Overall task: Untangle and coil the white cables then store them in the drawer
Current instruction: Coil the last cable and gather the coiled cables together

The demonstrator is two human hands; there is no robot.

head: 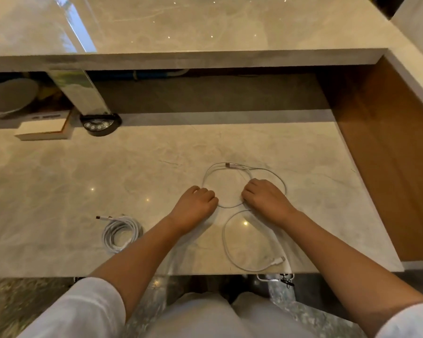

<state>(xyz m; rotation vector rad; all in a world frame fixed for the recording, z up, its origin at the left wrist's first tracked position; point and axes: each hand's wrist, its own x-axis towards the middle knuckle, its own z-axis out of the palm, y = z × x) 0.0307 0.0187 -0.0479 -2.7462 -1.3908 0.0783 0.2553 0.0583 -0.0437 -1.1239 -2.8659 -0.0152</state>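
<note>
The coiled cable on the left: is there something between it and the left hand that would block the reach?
Nothing visible blocks it. The coiled cable lies alone on the bare marble tabletop, apart from the left hand, which rests fisted on the loose cable with the right hand.

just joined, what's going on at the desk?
A person is coiling a loose white cable on the marble desk. The left hand and right hand both have a closed grip on its loops, and a long tail curls toward the near edge. A finished coil already lies to the left. No drawer is identifiable in this view, so nothing is stored yet.
</note>
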